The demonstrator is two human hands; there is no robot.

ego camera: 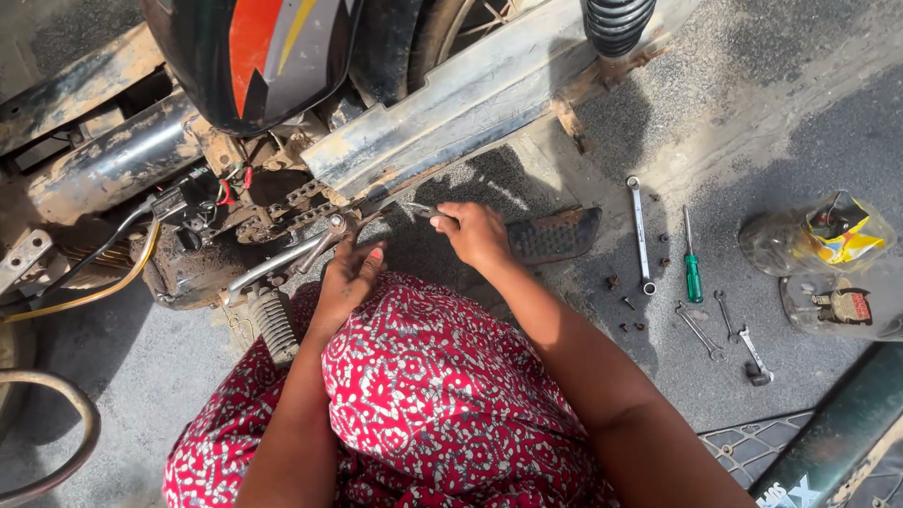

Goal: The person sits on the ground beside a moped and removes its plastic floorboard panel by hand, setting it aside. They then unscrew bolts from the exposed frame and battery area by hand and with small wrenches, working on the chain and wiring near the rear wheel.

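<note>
- I am looking down at a rough asphalt ground in hard sunlight, with the underside of a motorcycle filling the upper left and my red patterned clothing across the bottom.
- My left hand rests against the chrome lever near the chain and sprocket area; its grip looks curled onto the fitting at the lever's end, though I cannot tell how tightly.
- My right hand has its grip pinched on a slim metal tool whose tip points toward the same joint, just under the long grey chain guard.
- By my judgement, the step in hand is working a fastener at that joint: one hand steadies the part, the other drives the tool.
- The next move, I judge, calls for keeping the tool seated square on the fastener and the lever held firm, since the spot is cramped by the guard above and the coil spring below.
- Well apart on the right lie a long ring spanner, a green-handled screwdriver, several small spanners and loose bolts, all untouched.
- A black footrest rubber lies just beside my right wrist.
- A crumpled clear plastic bottle sits at the far right edge.
</note>
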